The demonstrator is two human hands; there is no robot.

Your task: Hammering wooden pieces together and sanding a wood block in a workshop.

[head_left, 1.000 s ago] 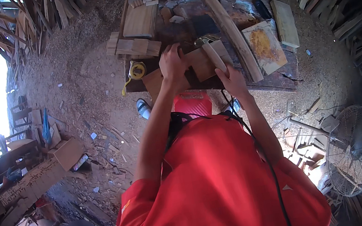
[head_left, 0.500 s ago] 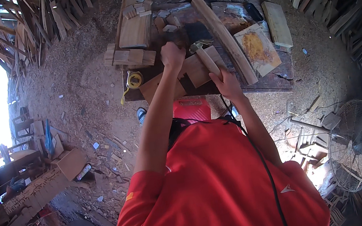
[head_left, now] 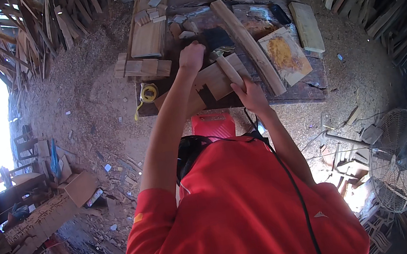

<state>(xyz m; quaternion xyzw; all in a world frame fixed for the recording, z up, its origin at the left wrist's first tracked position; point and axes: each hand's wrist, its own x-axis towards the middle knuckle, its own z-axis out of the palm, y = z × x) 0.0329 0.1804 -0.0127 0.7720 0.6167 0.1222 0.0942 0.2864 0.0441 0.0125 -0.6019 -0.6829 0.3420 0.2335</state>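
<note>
My left hand (head_left: 191, 57) is closed near the middle of the cluttered bench (head_left: 315, 93), gripping something I cannot make out. Just right of it, my right hand (head_left: 250, 95) is wrapped round the wooden handle of a hammer (head_left: 230, 69), whose metal head points away from me beside a dark flat patch. Under the hammer lie brown boards (head_left: 213, 85), split by a dark gap. A long narrow plank (head_left: 249, 45) runs along the right of the hammer. A yellow tape measure (head_left: 149, 92) sits at the bench's front left.
Stacked boards (head_left: 146, 51) and small offcuts line the bench's left; a stained board (head_left: 283, 56) is on the right. A pink plastic seat (head_left: 211, 125) stands below the bench. Scrap wood (head_left: 64, 21) surrounds the area; a large fan (head_left: 399, 160) stands at lower right, and a cord hangs along my body.
My left hand has moved forward and slightly right relative to the bench. My right hand still holds the hammer, whose head shows more clearly. The whole view has shifted a little.
</note>
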